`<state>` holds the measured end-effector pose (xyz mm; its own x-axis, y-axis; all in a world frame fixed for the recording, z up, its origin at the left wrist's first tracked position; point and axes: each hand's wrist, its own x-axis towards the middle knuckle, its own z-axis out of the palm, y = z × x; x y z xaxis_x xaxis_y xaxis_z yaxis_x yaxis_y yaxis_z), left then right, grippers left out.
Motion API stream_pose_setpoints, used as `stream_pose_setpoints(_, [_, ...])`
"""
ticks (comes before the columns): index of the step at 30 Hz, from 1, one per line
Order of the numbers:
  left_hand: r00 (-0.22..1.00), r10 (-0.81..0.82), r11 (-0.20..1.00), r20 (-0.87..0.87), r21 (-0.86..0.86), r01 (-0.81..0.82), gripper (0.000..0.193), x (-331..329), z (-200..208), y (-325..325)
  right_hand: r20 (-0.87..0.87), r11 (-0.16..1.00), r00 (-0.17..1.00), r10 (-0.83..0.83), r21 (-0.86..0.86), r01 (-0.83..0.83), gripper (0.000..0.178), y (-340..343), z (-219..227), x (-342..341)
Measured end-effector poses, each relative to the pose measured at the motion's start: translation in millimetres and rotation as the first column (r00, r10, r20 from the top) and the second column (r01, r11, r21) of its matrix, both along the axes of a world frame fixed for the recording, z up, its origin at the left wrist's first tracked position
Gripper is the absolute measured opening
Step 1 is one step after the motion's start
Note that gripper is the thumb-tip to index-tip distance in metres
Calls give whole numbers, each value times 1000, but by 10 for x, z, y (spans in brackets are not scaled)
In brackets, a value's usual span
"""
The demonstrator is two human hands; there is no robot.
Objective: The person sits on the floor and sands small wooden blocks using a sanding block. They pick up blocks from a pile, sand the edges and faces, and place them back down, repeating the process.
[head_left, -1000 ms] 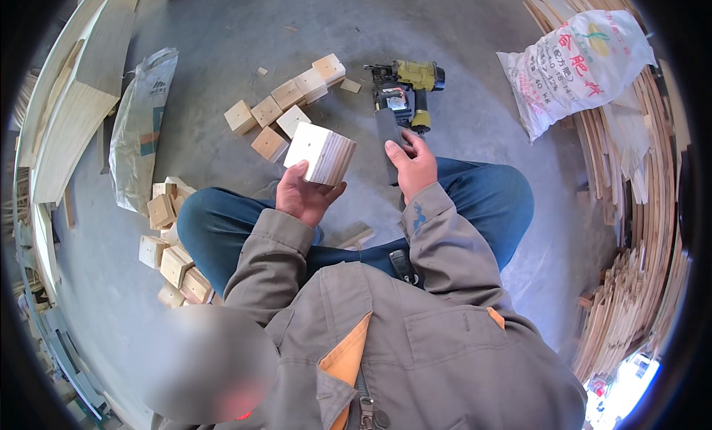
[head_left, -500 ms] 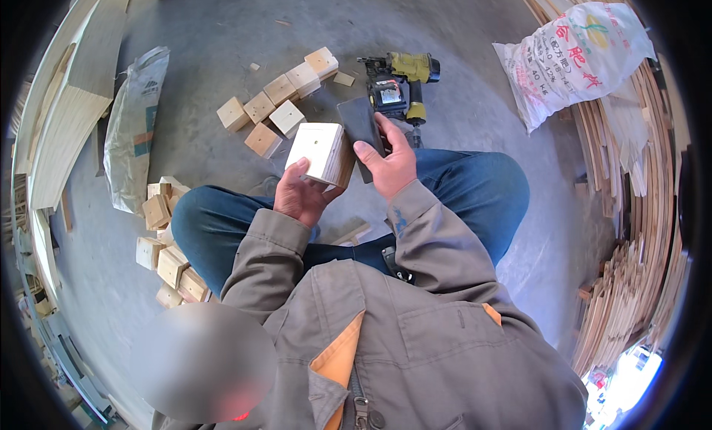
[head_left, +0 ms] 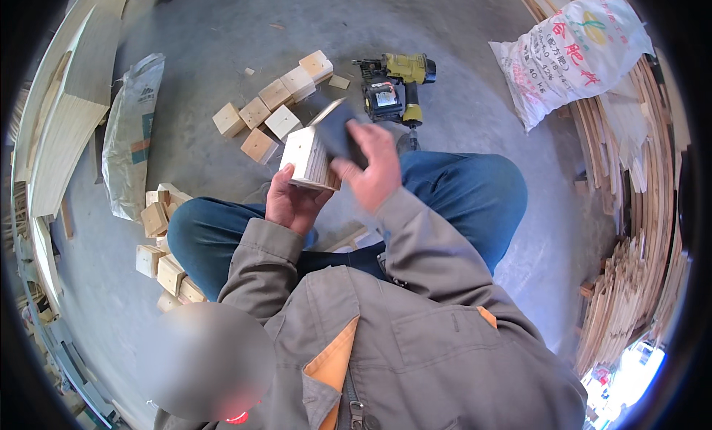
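In my left hand (head_left: 294,206), gripped from below by fingers and thumb, a pale wooden block (head_left: 299,154) is held tilted above my lap. My right hand (head_left: 375,166) pinches a flat dark grey piece of sandpaper (head_left: 340,132) between the thumb and fingers. It lies against the right-hand side of the block, or very near it, and motion blurs its edges. Beyond the block, a short row of similar wooden blocks (head_left: 276,94) stands on the floor.
A yellow and black nail gun (head_left: 397,87) lies on the floor ahead. More blocks (head_left: 170,273) are heaped beside my left knee. Stacked boards (head_left: 70,118) and a white sack (head_left: 133,133) are at left; timber strips (head_left: 630,281) and a printed sack (head_left: 571,63) at right.
My right hand has moved left with the sandpaper, bringing it over the block's right side. The block, still in my left hand, has shifted slightly down and left and turned.
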<state>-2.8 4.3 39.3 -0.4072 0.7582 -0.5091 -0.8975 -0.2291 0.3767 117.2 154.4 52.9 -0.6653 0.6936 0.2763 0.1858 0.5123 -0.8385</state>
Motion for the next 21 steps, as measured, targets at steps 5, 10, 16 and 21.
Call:
stream_pose_setpoints(5, [995,-102,983,-11,151,102,66,-13,100,25,160,791,905,-393,-443,422,66,507,-630,197])
stream_pose_setpoints(10, [998,62,992,11,-113,-60,64,42,97,105,-32,875,956,-292,-413,253,66,355,-424,187])
stream_pose_setpoints(16, [998,50,980,43,-193,-41,64,-34,21,-4,-158,815,970,-185,-577,61,66,152,-330,61])
stream_pose_setpoints(21, [997,44,958,71,-285,-22,61,-55,-5,-1,-23,931,999,-48,-364,36,64,75,-319,34])
